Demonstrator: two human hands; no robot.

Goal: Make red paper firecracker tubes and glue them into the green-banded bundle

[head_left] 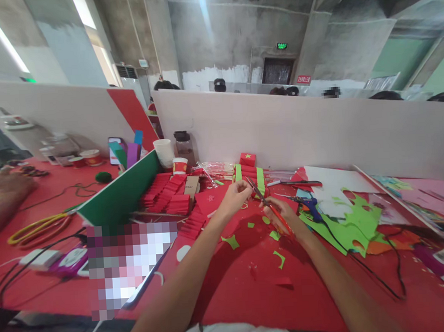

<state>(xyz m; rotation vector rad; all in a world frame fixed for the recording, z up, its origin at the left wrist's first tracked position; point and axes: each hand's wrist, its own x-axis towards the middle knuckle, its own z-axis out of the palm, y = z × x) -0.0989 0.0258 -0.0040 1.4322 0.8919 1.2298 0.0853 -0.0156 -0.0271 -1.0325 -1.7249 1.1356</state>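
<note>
In the head view, my right hand (283, 211) is closed around red-handled scissors (278, 219), their dark blades pointing up and left. My left hand (238, 192) is pinched close to the blade tips; whatever is between its fingers is too small to make out. Just behind both hands lies a red bundle with green bands (249, 173). Small green paper scraps (231, 242) are scattered on the red tabletop (244, 290) below my hands. Folded red pieces (167, 194) are piled to the left of my left hand.
A blue glue gun (310, 206) with a black cord and a cut green sheet (355, 223) lie to the right. At left stand a green divider (124, 192) and a blurred, lit screen (145, 271). A co-worker's hand (10, 184) rests farther left. A white partition (298, 131) runs behind.
</note>
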